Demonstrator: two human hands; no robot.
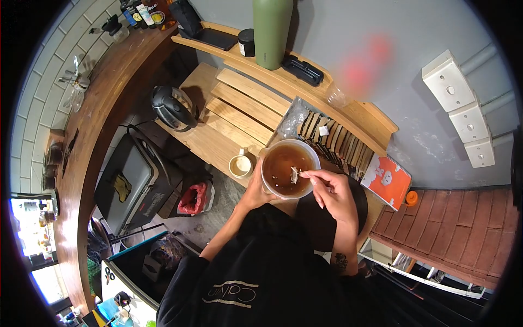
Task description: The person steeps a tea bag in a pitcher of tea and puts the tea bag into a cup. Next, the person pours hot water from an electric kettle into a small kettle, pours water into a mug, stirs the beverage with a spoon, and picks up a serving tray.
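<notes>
- Head view: the left hand (256,189) is curled around the side of a tub (291,141), gripping it from the left.
- The tub sits in front of the chest, nearly level, with brown liquid (279,161) in it and a few pale specks near the lower left.
- The right hand (335,192) reaches over the tub's right rim, thumb and forefinger pinched on a small pale item (295,175) at the liquid; what it is, I cannot tell.
- Just left of the tub, a mug (251,163) stands at the edge of the table (239,117).
- A kettle (173,109) stands farther left on the table.
- Beyond the tub are a row of books (340,143) and, to their right, an orange notebook (388,181).
- Above the books, a shelf (354,121) bears a green bottle (270,32).
</notes>
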